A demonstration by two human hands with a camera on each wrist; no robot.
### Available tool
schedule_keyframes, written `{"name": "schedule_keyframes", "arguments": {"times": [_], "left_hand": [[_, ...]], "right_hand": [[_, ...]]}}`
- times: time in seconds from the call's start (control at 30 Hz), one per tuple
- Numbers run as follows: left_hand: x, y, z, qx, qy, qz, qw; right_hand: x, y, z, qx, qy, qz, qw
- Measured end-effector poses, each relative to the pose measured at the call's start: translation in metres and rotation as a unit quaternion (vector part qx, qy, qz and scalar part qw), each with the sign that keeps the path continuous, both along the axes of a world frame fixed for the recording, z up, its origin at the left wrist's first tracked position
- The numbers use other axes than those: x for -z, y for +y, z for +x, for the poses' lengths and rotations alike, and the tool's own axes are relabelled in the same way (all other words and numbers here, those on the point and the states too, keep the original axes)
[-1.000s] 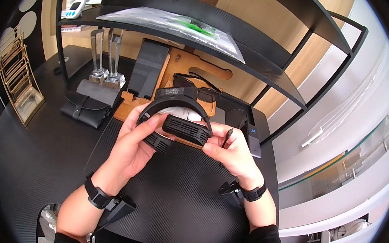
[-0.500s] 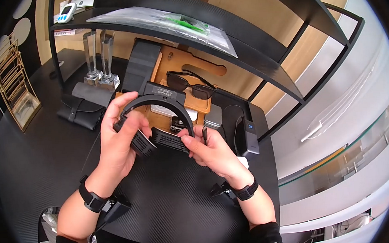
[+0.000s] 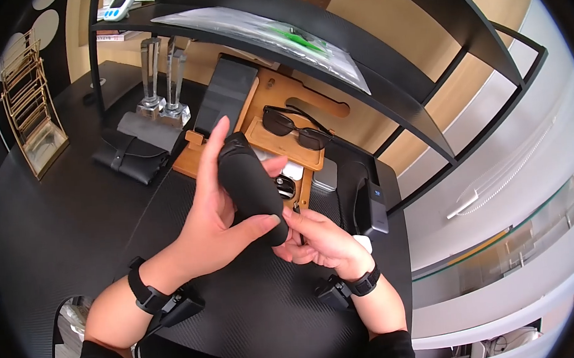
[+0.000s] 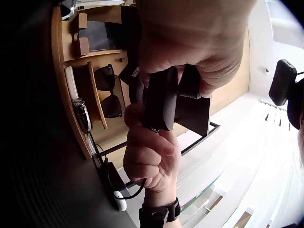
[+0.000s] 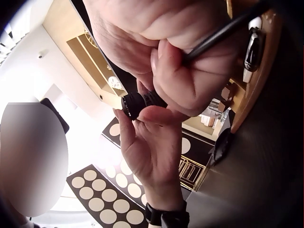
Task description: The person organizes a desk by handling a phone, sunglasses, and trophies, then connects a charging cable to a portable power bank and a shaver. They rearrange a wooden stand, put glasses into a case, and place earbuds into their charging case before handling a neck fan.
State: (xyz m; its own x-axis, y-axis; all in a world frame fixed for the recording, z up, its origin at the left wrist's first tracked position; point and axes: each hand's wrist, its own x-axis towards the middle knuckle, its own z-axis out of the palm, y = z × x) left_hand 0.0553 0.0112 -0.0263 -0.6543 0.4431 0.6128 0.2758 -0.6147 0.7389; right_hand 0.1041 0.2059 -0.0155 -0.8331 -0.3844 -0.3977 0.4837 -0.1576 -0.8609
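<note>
A black curved neck fan (image 3: 251, 185) is held up over the desk, its smooth outer side facing the head camera and its slotted grilles turned away. My left hand (image 3: 200, 228) grips it, thumb across the near end and fingers behind. At that end, my right hand (image 3: 324, 239) has its fingertips right at the fan's tip. A black cable (image 4: 135, 196) comes out of the right fist in the left wrist view. The cable (image 5: 225, 33) also crosses the palm in the right wrist view; its plug is mostly hidden by fingers.
Behind the hands, a wooden organizer (image 3: 274, 87) carries sunglasses (image 3: 293, 128) and a phone-like black slab (image 3: 224, 93). A power bank (image 3: 373, 207) stands at right. At left lie a black leather pouch (image 3: 129, 157) and crystal trophies (image 3: 174, 110). A black shelf (image 3: 402, 111) overhangs the desk's back.
The fan has been turned from an arch with grilles showing to a tilted pose with its smooth side showing. The right hand has shifted to its near end.
</note>
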Motion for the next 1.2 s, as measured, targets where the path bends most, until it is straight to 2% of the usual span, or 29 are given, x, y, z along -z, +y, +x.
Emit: {"name": "schedule_keyframes", "arguments": {"times": [0.07, 0.17, 0.27, 0.33, 0.37, 0.43, 0.57, 0.63, 0.73, 0.8, 0.87, 0.9, 0.97, 1.07, 1.1, 1.13, 1.2], "left_hand": [[0.000, 0.002, 0.002, -0.011, -0.013, 0.011, 1.000], [0.001, 0.000, 0.002, -0.064, -0.006, -0.031, 0.997], [0.002, -0.002, 0.002, -0.083, 0.002, -0.022, 0.996], [0.002, -0.004, 0.003, -0.087, 0.012, -0.054, 0.995], [0.001, -0.004, 0.004, -0.088, 0.012, -0.053, 0.995], [0.000, -0.005, 0.007, -0.112, 0.052, -0.097, 0.988], [0.002, -0.004, 0.009, -0.092, 0.104, -0.108, 0.984], [0.005, 0.000, 0.008, -0.083, 0.083, -0.081, 0.990], [0.003, 0.000, 0.007, -0.053, 0.072, -0.059, 0.994], [0.003, 0.000, 0.006, -0.031, 0.084, -0.063, 0.994], [0.007, 0.003, 0.006, -0.024, 0.144, -0.079, 0.986], [0.008, 0.004, 0.010, -0.011, 0.119, -0.073, 0.990], [0.005, 0.002, 0.012, -0.012, 0.137, -0.094, 0.986], [0.001, -0.005, 0.013, -0.029, 0.171, -0.156, 0.973], [-0.001, -0.006, 0.013, -0.043, 0.222, -0.155, 0.962], [-0.003, -0.006, 0.012, -0.056, 0.273, -0.154, 0.948], [-0.006, -0.007, 0.009, -0.064, 0.294, -0.136, 0.944]], "right_hand": [[-0.002, -0.004, 0.002, 0.021, 0.000, 0.030, 0.999], [0.001, -0.004, 0.000, 0.001, -0.037, -0.016, 0.999], [0.006, -0.008, 0.002, -0.006, -0.063, 0.025, 0.998], [0.004, -0.010, 0.005, -0.039, -0.054, 0.017, 0.998], [0.018, -0.011, 0.005, -0.025, -0.033, -0.014, 0.999], [0.012, -0.015, 0.003, -0.038, -0.045, -0.017, 0.998], [0.011, -0.018, 0.002, -0.049, -0.060, -0.023, 0.997], [0.013, -0.016, 0.002, -0.046, -0.061, -0.024, 0.997], [0.017, -0.013, 0.002, -0.032, -0.060, -0.051, 0.996], [0.011, -0.017, 0.003, 0.087, -0.079, -0.056, 0.992], [0.011, -0.015, 0.002, 0.092, -0.074, -0.054, 0.992], [0.011, -0.016, 0.002, 0.085, -0.052, -0.058, 0.993], [0.011, -0.016, 0.002, 0.079, -0.030, -0.061, 0.995], [0.010, -0.020, 0.004, 0.169, -0.019, -0.031, 0.985], [0.001, -0.023, 0.012, 0.136, 0.044, -0.019, 0.990], [0.004, -0.021, 0.009, 0.137, 0.045, -0.019, 0.989], [0.013, -0.014, 0.002, 0.126, 0.073, -0.050, 0.988]]}}
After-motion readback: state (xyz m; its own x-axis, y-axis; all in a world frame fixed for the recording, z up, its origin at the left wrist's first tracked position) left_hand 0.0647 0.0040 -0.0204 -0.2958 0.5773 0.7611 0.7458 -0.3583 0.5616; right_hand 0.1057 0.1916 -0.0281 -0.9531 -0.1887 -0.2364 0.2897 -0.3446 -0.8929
